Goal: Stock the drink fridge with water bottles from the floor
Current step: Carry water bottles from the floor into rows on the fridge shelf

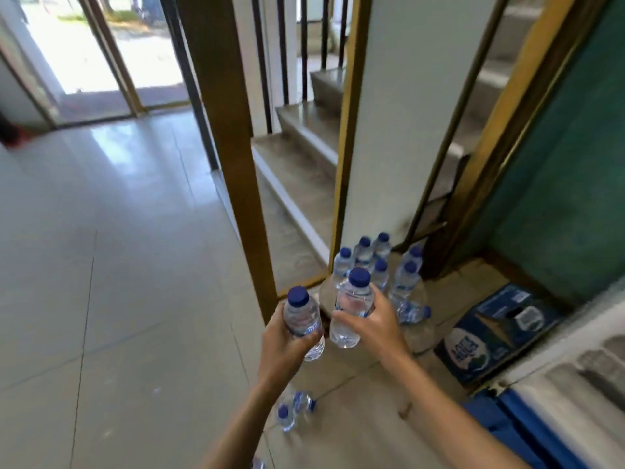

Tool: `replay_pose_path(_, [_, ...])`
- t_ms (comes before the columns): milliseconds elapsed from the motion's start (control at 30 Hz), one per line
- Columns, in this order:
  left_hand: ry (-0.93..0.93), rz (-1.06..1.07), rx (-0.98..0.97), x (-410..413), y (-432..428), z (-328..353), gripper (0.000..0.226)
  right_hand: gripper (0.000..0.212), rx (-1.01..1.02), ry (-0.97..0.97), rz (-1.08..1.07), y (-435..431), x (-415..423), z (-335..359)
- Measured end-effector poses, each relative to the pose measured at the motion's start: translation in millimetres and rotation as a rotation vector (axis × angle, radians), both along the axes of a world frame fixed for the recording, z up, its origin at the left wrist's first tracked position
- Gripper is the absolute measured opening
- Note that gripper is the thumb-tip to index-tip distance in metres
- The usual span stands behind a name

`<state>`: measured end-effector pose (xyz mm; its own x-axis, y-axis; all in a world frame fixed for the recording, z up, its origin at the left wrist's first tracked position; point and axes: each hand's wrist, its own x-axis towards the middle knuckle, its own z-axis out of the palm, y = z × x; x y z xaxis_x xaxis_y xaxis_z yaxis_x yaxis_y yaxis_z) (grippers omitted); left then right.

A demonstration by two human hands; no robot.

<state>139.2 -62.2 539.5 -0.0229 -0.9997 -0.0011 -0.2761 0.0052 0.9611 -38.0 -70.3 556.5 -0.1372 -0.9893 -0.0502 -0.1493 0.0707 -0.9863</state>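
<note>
Water bottle [302, 314] held upright in left hand [287, 348]; second bottle [351, 304] in right hand [373, 324]. Fingers [313, 334] were curled round mid-bodies. Judged light, thin-walled, easily squeezed, possibly slick; the waist was favoured. Spare bottles [380, 265] were left on the floor [135, 265].

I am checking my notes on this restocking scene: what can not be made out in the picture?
Head view: the standing bottles overlap, and the right hand with the right-hand bottle covers some; no sure count.
Label of the left-hand bottle in the left hand: blurred, unreadable.
Lowest bottle: cut off by the bottom edge.
Fridge: none recognisable; the white and blue object is cut by the right edge.
</note>
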Motion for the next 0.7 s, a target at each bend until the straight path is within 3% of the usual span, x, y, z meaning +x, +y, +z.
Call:
replay_pose_path(300, [0.184, -0.347, -0.239, -101.0, -13.7, 250.0, 0.040, 0.043, -0.218, -0.025, -0.204, 40.5, -100.4, 252.0])
replay_pose_path(467, [0.209, -0.568, -0.337, -191.6, -7.8, 349.5, 0.034, 0.034, -0.292, 0.039, -0.365, 89.6, -172.2, 343.1])
replay_pose_path(700, [0.276, -0.884, -0.426, -337.7, 30.7, 438.7, 0.029, 0.024, -0.378, 0.169, -0.694, 187.6, -292.8, 431.2])
